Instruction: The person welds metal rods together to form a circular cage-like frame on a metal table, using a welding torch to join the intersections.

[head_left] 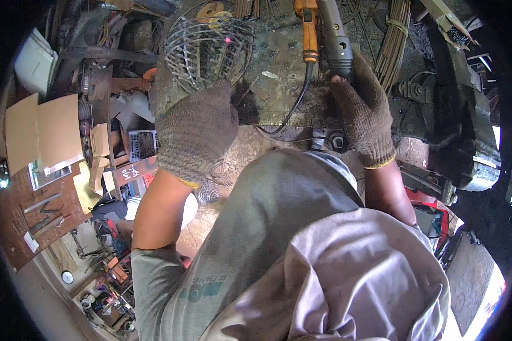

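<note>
My left hand (pixel 198 132), in a brown knitted glove, is closed at the near rim of a round wire frame (pixel 182 48). Its fingertips are out of sight, so I cannot tell whether it grips the rim. The frame has a circular hoop and many metal ribs, with a small pink-red light spot on it. My right hand (pixel 368 113), gloved alike, wraps around the dark lower end of a grey cylindrical power tool (pixel 333 34), thumb on the near side. Just left of that tool lies an orange power tool (pixel 309 31) with a black cord (pixel 301 99) curving toward me.
The dark, worn worktable (pixel 273 108) carries a tied bundle of thin rods (pixel 393 48) at right. A metal vise-like block (pixel 480 170) stands farther right. Cardboard (pixel 42 133), a blue crate (pixel 142 145) and assorted tools fill the left side. A wire coil (pixel 207 192) lies below my left wrist.
</note>
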`<state>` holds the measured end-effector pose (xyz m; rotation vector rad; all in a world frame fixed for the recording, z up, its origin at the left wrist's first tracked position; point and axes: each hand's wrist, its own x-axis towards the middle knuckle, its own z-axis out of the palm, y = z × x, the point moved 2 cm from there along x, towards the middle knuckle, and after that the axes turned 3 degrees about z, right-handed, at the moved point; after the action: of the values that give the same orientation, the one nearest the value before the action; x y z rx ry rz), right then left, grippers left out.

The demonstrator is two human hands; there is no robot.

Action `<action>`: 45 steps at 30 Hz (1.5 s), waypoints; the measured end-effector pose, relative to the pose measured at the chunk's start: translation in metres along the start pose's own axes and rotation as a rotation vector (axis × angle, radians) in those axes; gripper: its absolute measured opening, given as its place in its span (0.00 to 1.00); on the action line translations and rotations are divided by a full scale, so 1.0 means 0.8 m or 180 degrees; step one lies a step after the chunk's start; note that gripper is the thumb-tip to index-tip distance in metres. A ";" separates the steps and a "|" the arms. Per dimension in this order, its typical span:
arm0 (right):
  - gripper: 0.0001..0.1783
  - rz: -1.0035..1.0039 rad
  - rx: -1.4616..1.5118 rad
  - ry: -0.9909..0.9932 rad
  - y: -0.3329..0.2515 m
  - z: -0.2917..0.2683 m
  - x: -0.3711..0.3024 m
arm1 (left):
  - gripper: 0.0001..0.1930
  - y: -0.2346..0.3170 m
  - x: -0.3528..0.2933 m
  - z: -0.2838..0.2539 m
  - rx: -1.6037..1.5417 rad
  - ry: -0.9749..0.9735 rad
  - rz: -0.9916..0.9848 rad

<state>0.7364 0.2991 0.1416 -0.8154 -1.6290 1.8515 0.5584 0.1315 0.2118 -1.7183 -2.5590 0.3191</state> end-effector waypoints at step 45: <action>0.31 -0.2501 -0.1217 -0.0868 -0.009 0.569 -0.141 | 0.11 -0.341 -0.303 0.251 -0.3891 0.1173 -0.0228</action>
<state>0.4756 -0.0862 0.1984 -0.0034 -2.1042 1.1370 0.3727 -0.2200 0.0874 -1.5612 -2.5704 -1.6912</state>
